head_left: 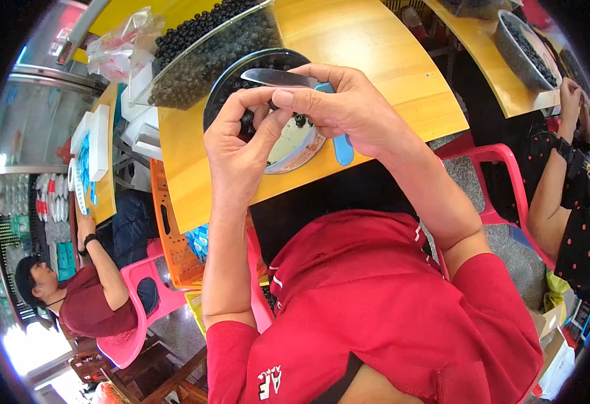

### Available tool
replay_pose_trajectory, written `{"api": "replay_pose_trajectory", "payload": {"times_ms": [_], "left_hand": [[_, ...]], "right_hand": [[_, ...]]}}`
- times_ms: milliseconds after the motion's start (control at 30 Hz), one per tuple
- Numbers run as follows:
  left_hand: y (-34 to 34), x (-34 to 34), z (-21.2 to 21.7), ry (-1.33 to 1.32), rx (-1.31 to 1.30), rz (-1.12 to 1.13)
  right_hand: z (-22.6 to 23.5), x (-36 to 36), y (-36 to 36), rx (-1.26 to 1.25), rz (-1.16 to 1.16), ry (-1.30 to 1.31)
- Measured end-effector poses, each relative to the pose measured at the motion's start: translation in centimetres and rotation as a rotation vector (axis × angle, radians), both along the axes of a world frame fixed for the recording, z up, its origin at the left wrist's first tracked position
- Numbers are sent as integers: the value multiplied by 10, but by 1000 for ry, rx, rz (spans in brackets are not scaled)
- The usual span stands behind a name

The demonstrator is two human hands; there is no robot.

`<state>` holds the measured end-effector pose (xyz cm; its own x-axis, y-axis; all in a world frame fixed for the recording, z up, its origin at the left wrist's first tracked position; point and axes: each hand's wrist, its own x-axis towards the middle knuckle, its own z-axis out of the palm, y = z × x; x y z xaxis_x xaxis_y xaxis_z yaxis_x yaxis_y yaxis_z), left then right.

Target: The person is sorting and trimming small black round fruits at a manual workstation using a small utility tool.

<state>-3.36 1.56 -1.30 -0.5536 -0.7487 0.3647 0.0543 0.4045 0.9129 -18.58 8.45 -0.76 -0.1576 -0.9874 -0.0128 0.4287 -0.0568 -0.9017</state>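
Observation:
My right hand (349, 108) is closed round a small knife with a blue handle (343, 149). Its broad grey blade (274, 77) points left, above the fingers of my left hand (237, 138). That hand is curled, with a dark round fruit (247, 122) showing inside its fingers; the pinched fingertips partly hide what they grip. The tip of my right thumb meets my left index finger. Beneath both hands stands a round bowl (293, 160) with a pale inside and dark bits. Behind it is a dark round basin (217, 91), mostly covered by my hands.
A clear bin (207, 57) of dark round fruits stands beyond the bowl on the wooden table (376, 47). An orange crate (173, 229) is by the table's left edge. One person (86, 289) sits at left, another (564, 182) at right near a basin (524, 54).

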Motion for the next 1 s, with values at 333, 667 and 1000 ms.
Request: {"api": "replay_pose_trajectory", "payload": {"times_ms": [333, 667, 1000], "left_hand": [[7, -2, -5, 201, 277, -35], [2, 0, -10, 364, 390, -55], [3, 0, -11, 469, 539, -167]], "right_hand": [[-2, -5, 1, -47, 107, -155], [-4, -1, 3, -230, -83, 295], [0, 2, 6, -237, -51, 325]]}}
